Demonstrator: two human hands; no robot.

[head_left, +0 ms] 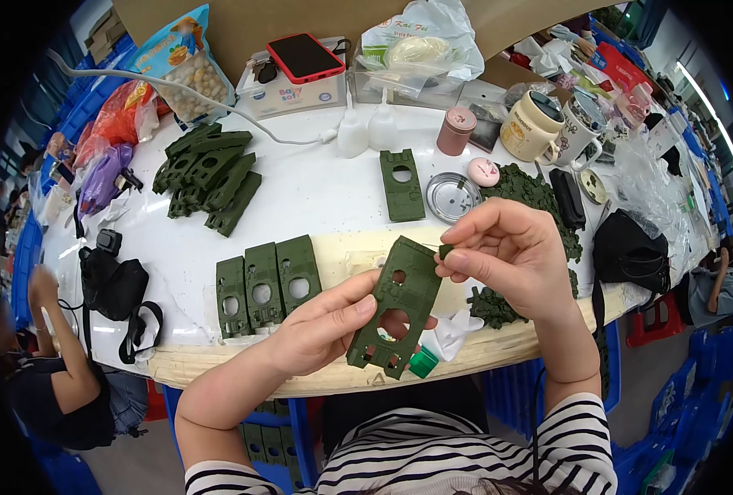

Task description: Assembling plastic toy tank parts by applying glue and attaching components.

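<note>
My left hand (pixel 321 330) grips a dark green plastic toy tank hull (pixel 409 299) by its left side, tilted above the table's near edge. Between the thumb and fingers of my right hand (pixel 515 252) is a small green plastic part (pixel 445 251), close to the hull's upper right corner; whether the two touch I cannot tell. Three similar hulls (pixel 261 313) stand side by side left of my hands. Another hull (pixel 404 200) lies farther back, and a stack of them (pixel 218 165) is at the back left. Small green parts are heaped (pixel 494 307) behind and beside my right hand.
Two white squeeze bottles (pixel 352 136) stand at the back, near a round metal dish (pixel 454 203) and a pink tin (pixel 456 132). Mugs (pixel 530 130) are at the back right. A black bag (pixel 631 252) sits far right; a white cable (pixel 218 107) crosses the back left.
</note>
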